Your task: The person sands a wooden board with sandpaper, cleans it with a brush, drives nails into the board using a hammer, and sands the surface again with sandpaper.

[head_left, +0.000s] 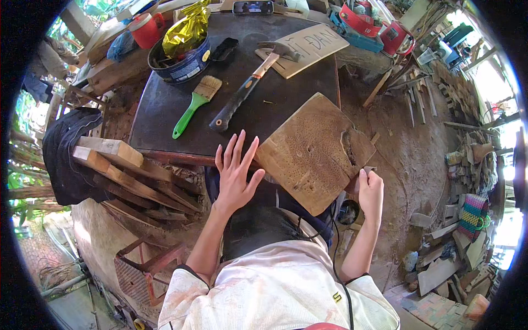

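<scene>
A square wooden board (311, 148) lies at the table's front right, its near corner reaching past the edge. Many small pits dot its face, and a dark knot-like hollow marks its right side. My left hand (236, 179) is open beside the board's left corner, fingers spread toward the table edge. At the board's lower right edge my right hand (369, 192) is closed around a small flat brown piece, mostly hidden by the fingers. Farther in on the table rest a hammer (242, 96) with a dark handle and a green-handled paintbrush (197, 104).
The dark table (159, 118) also bears a round blue tub (181, 69) with gold foil and a lettered wooden plank (311, 47). Stacked timber beams (118, 165) stand at the left, partly under a dark cloth (71, 148). Wood scraps (440, 275) lie on the right.
</scene>
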### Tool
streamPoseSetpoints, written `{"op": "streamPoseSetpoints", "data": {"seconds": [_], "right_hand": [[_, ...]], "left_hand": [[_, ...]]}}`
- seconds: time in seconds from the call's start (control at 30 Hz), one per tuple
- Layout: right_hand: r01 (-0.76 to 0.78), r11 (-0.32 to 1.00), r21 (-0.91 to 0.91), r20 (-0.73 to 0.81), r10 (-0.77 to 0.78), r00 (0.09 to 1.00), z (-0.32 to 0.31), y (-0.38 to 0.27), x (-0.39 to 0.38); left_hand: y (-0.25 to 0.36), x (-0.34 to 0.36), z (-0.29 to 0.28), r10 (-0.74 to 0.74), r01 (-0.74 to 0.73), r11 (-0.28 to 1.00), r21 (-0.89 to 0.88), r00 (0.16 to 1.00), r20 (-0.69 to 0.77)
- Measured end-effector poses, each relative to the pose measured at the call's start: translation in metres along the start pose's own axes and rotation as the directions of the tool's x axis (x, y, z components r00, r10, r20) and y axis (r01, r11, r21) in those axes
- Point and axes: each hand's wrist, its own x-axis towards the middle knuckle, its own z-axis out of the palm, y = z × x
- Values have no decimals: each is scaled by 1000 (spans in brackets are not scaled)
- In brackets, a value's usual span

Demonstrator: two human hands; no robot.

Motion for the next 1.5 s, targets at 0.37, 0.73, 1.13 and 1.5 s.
{"op": "streamPoseSetpoints", "data": {"seconds": [0.37,0.73,1.13,1.5], "right_hand": [[85,989,-123,40,-80,996,1,-34,-27],[586,788,-186,173,-561,809,5,-70,-12],[680,340,-650,585,-348,733,90,-139,-7],[914,402,-59,630,-695,346,116,-124,19]], "left_hand": [[10,3,13,-63,60,998,-30,994,-93],[12,2,18,-66,65,998,-14,993,-95],[7,2,5,31,-31,999,10,999,-6],[4,2,3,61,-61,997,-38,998,5]]}}
